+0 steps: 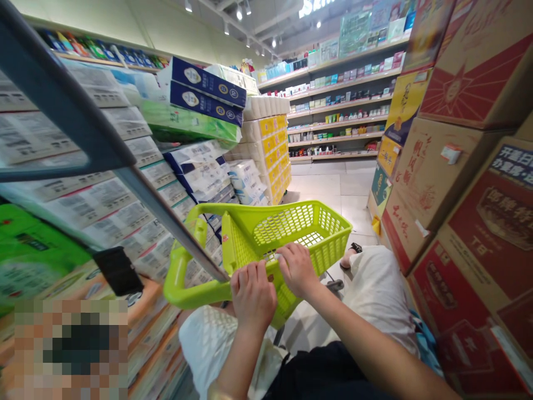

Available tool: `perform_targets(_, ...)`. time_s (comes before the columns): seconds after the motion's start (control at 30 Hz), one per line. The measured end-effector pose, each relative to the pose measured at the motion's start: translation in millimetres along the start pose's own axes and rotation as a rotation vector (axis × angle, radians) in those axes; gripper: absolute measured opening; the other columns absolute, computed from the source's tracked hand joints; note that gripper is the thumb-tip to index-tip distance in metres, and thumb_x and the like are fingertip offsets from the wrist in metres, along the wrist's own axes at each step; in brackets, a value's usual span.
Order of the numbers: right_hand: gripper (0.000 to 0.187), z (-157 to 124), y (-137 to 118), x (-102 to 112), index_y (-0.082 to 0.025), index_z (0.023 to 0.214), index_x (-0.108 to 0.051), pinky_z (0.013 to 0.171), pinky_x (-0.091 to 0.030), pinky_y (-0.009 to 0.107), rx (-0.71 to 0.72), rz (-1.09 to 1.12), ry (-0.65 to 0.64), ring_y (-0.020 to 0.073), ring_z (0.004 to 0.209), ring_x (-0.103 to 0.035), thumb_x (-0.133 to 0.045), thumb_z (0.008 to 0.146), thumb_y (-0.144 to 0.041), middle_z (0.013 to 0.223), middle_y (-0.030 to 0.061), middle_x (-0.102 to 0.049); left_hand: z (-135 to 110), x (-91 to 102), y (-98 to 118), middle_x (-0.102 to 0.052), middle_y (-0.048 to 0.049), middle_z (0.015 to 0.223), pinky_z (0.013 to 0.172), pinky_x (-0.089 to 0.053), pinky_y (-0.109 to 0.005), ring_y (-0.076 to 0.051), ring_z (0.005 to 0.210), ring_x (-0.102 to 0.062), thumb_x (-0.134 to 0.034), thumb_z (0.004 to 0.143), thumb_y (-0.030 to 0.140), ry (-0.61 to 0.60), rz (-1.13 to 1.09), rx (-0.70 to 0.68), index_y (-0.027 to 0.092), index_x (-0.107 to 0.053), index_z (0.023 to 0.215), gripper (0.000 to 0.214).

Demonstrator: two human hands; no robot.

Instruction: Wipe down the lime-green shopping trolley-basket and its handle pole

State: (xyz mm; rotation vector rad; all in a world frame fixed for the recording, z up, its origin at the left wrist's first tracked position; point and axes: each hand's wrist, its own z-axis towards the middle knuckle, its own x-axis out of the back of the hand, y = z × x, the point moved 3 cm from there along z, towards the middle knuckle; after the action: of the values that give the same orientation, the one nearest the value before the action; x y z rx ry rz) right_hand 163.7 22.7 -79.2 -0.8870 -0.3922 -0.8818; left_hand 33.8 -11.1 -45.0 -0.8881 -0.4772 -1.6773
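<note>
A yellow-green plastic shopping basket [328, 244] with lattice walls stands in front of my knees, and no goods show in it. My left hand [254, 291] is closed over its near rim, close to the thick green handle [179, 278]. Just right of it, my right hand [297, 269] also curls its fingers over the near rim. A grey metal pole [166, 216] slants from the upper left down to the basket beside my left hand. Part of a wheel [335, 284] shows below the basket.
Stacked tissue packs [120, 172] line the left side, with yellow-fronted packs [275, 155] farther along. Cardboard cartons [420, 172] rise close on the right. Pale floor tiles [322, 189] lead to shelves [345, 105] of small goods. A pixelated patch hides the lower left.
</note>
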Motion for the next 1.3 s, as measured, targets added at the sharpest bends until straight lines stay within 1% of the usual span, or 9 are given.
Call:
perform_targets(0.13, 0.023, -3, -9, -2, -0.024, 0.108, -0.063, 0.092, -0.034, 0.035, 0.097, 0.052, -0.038, 0.0211, 0.101, -0.051, -0.049, 0.089, -0.02, 0.105, 0.0052, -0.062, -1, -1.4, -2, -0.064, -0.0103, 0.097, 0.097, -0.033, -0.043, -0.028, 0.099, -0.053, -0.051, 0.079, 0.016, -0.005, 0.003, -0.009, 0.017, -0.062, 0.111, 0.034)
perform_targets(0.37, 0.025, -6, 27, -1, -0.021, 0.101, -0.064, 0.093, -0.035, 0.038, -0.088, 0.023, 0.123, 0.0225, 0.1, -0.049, -0.041, 0.091, -0.018, 0.102, 0.0073, -0.06, -1, 0.5, -2, -0.065, -0.0106, 0.099, 0.096, -0.033, -0.044, -0.029, 0.1, -0.053, -0.051, 0.077, 0.012, -0.001, 0.014, -0.019, 0.015, -0.062, 0.113, 0.038)
perform_targets(0.57, 0.03, -21, -20, -15, -0.022, 0.115, -0.056, 0.104, -0.033, 0.042, 0.144, 0.184, 0.073, 0.0228, 0.111, -0.048, -0.045, 0.087, -0.019, 0.115, 0.0077, -0.057, 1, 2.3, -3, -0.065, -0.0102, 0.1, 0.096, -0.034, -0.043, -0.028, 0.099, -0.054, -0.051, 0.084, 0.019, -0.014, -0.018, -0.018, 0.017, -0.062, 0.109, 0.028)
perform_targets(0.67, 0.037, -27, -1, -15, -0.024, 0.121, -0.053, 0.11, -0.027, 0.044, 0.191, 0.132, 0.111, 0.0215, 0.119, -0.047, -0.043, 0.086, -0.014, 0.121, 0.0069, -0.056, 0, 1.6, -4, -0.065, -0.0096, 0.101, 0.097, -0.034, -0.043, -0.027, 0.101, -0.054, -0.051, 0.079, 0.014, 0.0, 0.008, -0.022, 0.018, -0.062, 0.111, 0.034)
perform_targets(0.8, 0.039, -28, 32, -14, -0.023, 0.12, -0.053, 0.112, -0.025, 0.048, 0.069, 0.073, 0.22, 0.0226, 0.124, -0.045, -0.039, 0.086, -0.011, 0.123, 0.0086, -0.055, 1, -0.4, -2, -0.065, -0.0098, 0.1, 0.097, -0.034, -0.043, -0.028, 0.1, -0.054, -0.052, 0.075, 0.011, 0.008, 0.019, -0.03, 0.017, -0.061, 0.111, 0.038)
perform_targets(1.0, 0.042, -27, 2, -26, -0.023, 0.128, -0.048, 0.113, -0.029, 0.046, 0.199, 0.155, 0.207, 0.022, 0.128, -0.043, -0.039, 0.089, -0.012, 0.126, 0.0088, -0.055, 7, -1.4, 3, -0.065, -0.0109, 0.102, 0.098, -0.036, -0.046, -0.029, 0.103, -0.055, -0.051, 0.074, 0.01, -0.027, -0.022, -0.017, 0.016, -0.06, 0.112, 0.039)
perform_targets(1.1, 0.042, -24, 10, -24, -0.024, 0.129, -0.048, 0.113, -0.031, 0.046, 0.25, 0.15, 0.211, 0.0215, 0.128, -0.043, -0.04, 0.09, -0.011, 0.126, 0.0082, -0.056, 5, 7.4, 1, -0.064, -0.0107, 0.109, 0.1, -0.038, -0.046, -0.028, 0.107, -0.055, -0.05, 0.075, 0.008, -0.044, -0.151, -0.074, 0.018, -0.058, 0.117, 0.043)
perform_targets(1.2, 0.04, -21, 40, -15, -0.022, 0.126, -0.051, 0.111, -0.034, 0.049, 0.132, 0.149, 0.295, 0.0226, 0.124, -0.046, -0.038, 0.09, -0.01, 0.122, 0.0102, -0.057, 3, 29.3, -7, -0.06, -0.0084, 0.117, 0.099, -0.043, -0.042, -0.024, 0.111, -0.055, -0.045, 0.082, 0.009, 0.06, -0.488, -0.119, 0.024, -0.055, 0.119, 0.041)
perform_targets(1.3, 0.04, -22, 49, -12, -0.021, 0.126, -0.051, 0.109, -0.038, 0.05, 0.032, 0.191, 0.379, 0.0228, 0.121, -0.049, -0.036, 0.09, -0.008, 0.12, 0.0119, -0.057, 5, 52.6, -26, -0.052, -0.0097, 0.125, 0.107, -0.039, -0.046, -0.025, 0.121, -0.05, -0.05, 0.084, 0.015, 0.389, -0.684, 0.177, 0.024, -0.048, 0.127, 0.044)
